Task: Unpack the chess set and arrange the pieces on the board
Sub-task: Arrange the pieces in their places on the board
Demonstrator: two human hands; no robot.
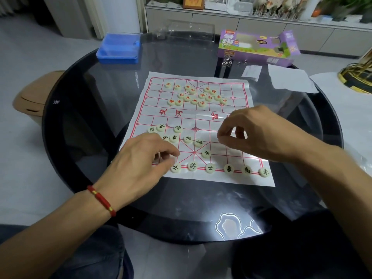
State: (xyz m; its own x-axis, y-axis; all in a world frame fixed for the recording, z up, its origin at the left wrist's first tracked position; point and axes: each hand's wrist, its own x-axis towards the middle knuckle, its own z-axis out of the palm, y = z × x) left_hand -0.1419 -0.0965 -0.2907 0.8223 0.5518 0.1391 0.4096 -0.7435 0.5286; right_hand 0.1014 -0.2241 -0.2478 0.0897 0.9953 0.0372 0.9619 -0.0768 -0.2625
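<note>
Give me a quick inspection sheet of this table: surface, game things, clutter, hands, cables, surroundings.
Surface: round dark glass table.
Job's things: paper board; red-lettered pieces clustered far side; black-lettered pieces, six in the near row, others loose.
Clutter: purple game box, blue tray, paper sheets.
Hands: left hand fingers down on the near row; right hand fingers curled, contents unclear.
Cables: nothing seen.
Surroundings: cabinet, bin.

The left hand [141, 158] covers the board's [201, 178] near-left corner; whatever the right hand's [259, 133] curled fingers pinch stays hidden.
</note>
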